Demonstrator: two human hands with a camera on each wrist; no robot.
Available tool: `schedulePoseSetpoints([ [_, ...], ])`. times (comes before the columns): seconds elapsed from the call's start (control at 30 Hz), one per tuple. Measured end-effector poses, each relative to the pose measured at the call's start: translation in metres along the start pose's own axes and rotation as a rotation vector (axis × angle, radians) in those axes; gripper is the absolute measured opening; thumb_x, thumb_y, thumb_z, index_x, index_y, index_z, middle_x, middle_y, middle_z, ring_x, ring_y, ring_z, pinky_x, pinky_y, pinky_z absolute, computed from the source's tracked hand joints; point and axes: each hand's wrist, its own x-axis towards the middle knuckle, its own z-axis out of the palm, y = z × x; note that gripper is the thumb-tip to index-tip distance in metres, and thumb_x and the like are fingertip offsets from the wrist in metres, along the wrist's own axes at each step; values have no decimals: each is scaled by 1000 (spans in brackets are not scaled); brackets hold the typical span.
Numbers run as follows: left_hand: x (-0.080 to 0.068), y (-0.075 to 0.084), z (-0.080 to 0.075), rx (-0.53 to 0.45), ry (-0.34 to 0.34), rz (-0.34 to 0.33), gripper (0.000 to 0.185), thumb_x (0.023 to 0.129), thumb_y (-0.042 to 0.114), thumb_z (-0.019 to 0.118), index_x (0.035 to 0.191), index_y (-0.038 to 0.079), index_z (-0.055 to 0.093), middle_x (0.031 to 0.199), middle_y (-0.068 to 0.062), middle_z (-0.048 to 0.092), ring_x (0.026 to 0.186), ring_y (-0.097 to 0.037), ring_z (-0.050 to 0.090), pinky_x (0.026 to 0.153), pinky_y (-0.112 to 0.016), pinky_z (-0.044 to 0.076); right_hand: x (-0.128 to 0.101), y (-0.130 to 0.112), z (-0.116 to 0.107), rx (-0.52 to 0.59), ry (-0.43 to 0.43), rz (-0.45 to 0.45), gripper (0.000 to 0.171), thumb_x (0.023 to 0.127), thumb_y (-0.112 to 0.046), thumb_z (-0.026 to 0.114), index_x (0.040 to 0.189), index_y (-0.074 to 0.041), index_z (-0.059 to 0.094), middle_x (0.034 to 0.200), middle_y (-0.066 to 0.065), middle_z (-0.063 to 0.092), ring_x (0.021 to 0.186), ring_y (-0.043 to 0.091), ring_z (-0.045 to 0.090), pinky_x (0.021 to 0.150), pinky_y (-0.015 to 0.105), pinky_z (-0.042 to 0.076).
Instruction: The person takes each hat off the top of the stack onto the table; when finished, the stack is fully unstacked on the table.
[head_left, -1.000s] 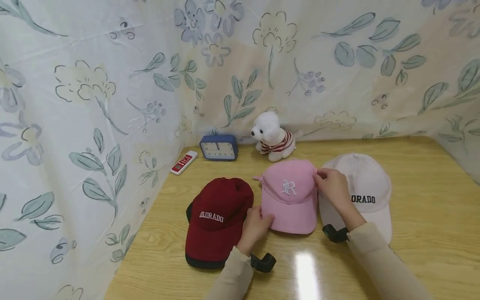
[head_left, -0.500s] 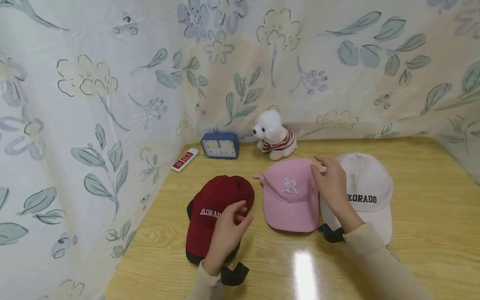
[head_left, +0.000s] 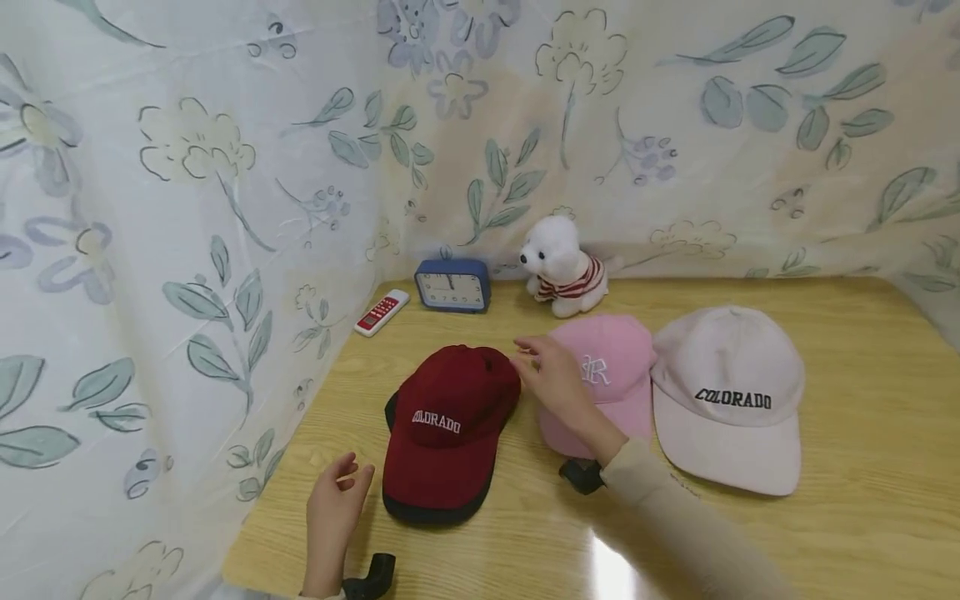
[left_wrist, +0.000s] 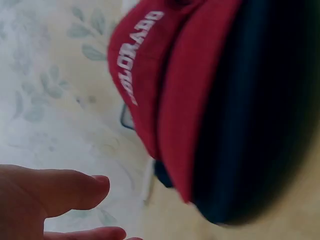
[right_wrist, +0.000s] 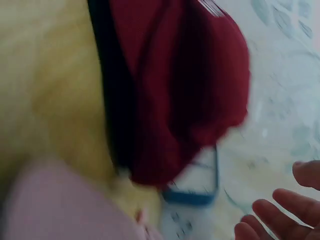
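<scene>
Three caps lie in a row on the wooden table (head_left: 862, 350): a dark red one (head_left: 450, 417) lettered COLORADO, a pink one (head_left: 615, 362), and a white one (head_left: 731, 392) lettered COLORADO. My left hand (head_left: 352, 471) hovers just left of the red cap's brim, fingers relaxed and holding nothing. My right hand (head_left: 525, 354) reaches across the pink cap to the right edge of the red cap's crown, fingers spread and empty. In the left wrist view the red cap (left_wrist: 165, 85) lies beyond my fingers (left_wrist: 65, 190). The right wrist view, blurred, shows the red cap (right_wrist: 190, 85) and my fingers (right_wrist: 280, 215).
A blue alarm clock (head_left: 452, 286), a red and white remote (head_left: 382, 312) and a white plush dog (head_left: 562, 267) stand at the back of the table. Floral cloth (head_left: 187, 250) hangs close on the left and behind. The table's left edge runs beside my left hand.
My left hand left the pink cap's brim and drew back left, past the red cap. My right hand left the pink cap's right side and crossed over to the red cap's crown.
</scene>
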Motion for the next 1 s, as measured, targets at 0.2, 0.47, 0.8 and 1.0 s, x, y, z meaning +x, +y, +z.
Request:
schedulePoseSetpoints([
  [0.2, -3, -14, 16, -3, -47, 12, 48, 91, 25, 58, 124, -9, 51, 111, -24, 60, 96, -31, 57, 80, -43, 46, -7, -8, 32, -9, -166, 55, 36, 87, -24, 64, 116, -1, 62, 115, 14, 61, 112, 28, 53, 95, 41, 40],
  [0.47, -4, -13, 27, -6, -65, 56, 51, 89, 22, 61, 121, -17, 49, 104, -24, 63, 86, -26, 63, 73, -37, 49, -13, -11, 48, 10, -150, 87, 31, 87, -22, 65, 110, -1, 64, 108, 12, 65, 106, 27, 57, 90, 40, 44],
  [0.8, 2, -8, 25, -62, -126, 21, 45, 89, 24, 61, 113, -13, 56, 101, -21, 62, 91, -29, 59, 76, -38, 48, -14, -17, 56, 49, -55, 90, 27, 85, -18, 67, 106, -1, 64, 95, 10, 67, 81, 19, 62, 71, 35, 49],
  [1.0, 1, 0, 17, -258, -125, -54, 45, 89, 20, 61, 120, -11, 51, 104, -20, 60, 82, -17, 58, 64, -26, 46, -4, -29, 48, 110, -19, 70, 20, 86, -17, 66, 101, -4, 67, 86, 5, 67, 75, 14, 61, 67, 31, 47],
])
